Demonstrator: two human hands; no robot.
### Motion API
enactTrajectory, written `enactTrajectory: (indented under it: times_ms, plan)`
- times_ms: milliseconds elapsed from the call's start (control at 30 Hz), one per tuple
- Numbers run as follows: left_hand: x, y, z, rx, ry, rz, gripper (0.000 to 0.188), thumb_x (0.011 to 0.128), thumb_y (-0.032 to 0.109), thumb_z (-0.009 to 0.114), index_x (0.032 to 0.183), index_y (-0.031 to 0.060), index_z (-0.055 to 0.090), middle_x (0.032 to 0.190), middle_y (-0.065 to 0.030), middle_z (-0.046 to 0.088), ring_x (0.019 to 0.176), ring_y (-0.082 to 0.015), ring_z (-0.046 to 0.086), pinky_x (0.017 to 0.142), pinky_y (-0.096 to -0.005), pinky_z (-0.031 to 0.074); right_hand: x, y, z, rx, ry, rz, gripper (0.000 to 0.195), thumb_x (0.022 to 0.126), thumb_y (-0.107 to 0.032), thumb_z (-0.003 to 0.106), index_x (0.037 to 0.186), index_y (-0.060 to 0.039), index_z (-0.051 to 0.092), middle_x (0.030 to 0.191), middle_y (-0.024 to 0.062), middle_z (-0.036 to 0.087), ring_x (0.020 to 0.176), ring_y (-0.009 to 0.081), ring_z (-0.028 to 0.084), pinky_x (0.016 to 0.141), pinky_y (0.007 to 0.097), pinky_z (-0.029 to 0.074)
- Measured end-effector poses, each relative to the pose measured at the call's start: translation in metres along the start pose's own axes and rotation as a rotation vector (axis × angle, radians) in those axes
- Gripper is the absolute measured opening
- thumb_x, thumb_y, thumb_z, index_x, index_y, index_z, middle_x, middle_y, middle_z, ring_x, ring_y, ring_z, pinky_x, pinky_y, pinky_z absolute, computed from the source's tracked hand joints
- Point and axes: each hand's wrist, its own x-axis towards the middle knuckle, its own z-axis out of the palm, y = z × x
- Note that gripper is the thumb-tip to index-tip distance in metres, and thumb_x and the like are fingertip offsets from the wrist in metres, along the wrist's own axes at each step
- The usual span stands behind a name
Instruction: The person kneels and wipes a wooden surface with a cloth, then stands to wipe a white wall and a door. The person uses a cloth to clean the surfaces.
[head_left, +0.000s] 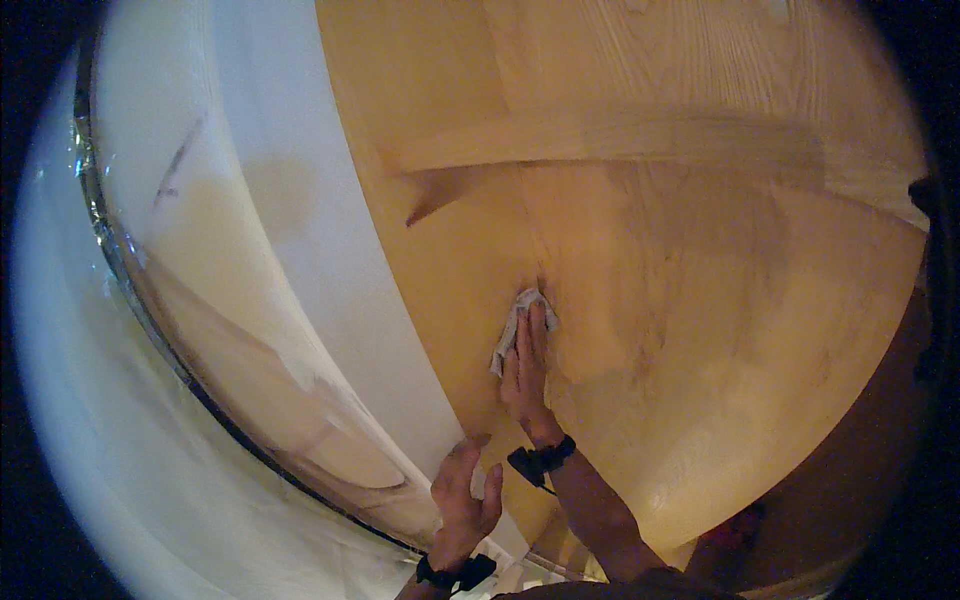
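My right hand presses a crumpled pale cloth flat against a light wood-grained surface. The cloth shows around the extended fingers, near a dark mark on the wood. Lower and to the left is my left hand, holding nothing, its thumb apart from its fingers. Those fingertips reach the border between the wood and a smooth white strip; whether they rest on it I cannot tell. Each wrist wears a black band with a small device.
A raised wooden ledge crosses the wood above my right hand. Left of the white strip, a dark, shiny curved edging runs beside pale glossy surfaces. The wood ends at a curved edge at right, with a dark brown area beyond.
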Motion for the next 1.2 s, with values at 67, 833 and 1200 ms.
enactTrajectory:
  times_ms: [67, 833, 1200]
  plan:
    - [0.000, 0.003, -0.001, -0.001, -0.027, -0.030, 0.036, 0.085, 0.006, 0.068, 0.120, 0.0009, 0.061, 0.117, -0.0187, 0.067, 0.104, -0.0376, 0.065, 0.090, -0.0420, 0.052, 0.002, -0.004, -0.002, 0.017, 0.017, 0.009, 0.052, 0.103, -0.023, 0.035, 0.150, -0.0003, 0.034, 0.161, 0.0232, 0.020, 0.148, 0.0429, 0.019, 0.120, 0.0524, 0.016]
    - [-0.040, 0.016, -0.050, -0.026, 0.361, 0.021, 0.014, 0.091, 0.011, 0.058, 0.095, -0.0010, 0.063, 0.087, -0.0177, 0.069, 0.074, -0.0317, 0.063, 0.066, -0.0360, 0.049, 0.010, -0.121, -0.001, -0.037, -0.144, -0.205, 0.060, 0.089, -0.022, 0.058, 0.144, -0.0034, 0.045, 0.158, 0.0270, 0.023, 0.144, 0.0555, 0.015, 0.116, 0.0667, 0.010]
    - [-0.029, 0.028, -0.073, -0.009, 0.539, 0.137, 0.019, 0.091, 0.012, 0.057, 0.085, -0.0054, 0.061, 0.081, -0.0170, 0.067, 0.067, -0.0292, 0.060, 0.061, -0.0362, 0.045, -0.039, -0.172, -0.014, 0.091, -0.207, -0.345, 0.054, 0.090, -0.036, 0.062, 0.138, -0.0139, 0.055, 0.152, 0.0222, 0.039, 0.141, 0.0560, 0.025, 0.111, 0.0693, 0.017]
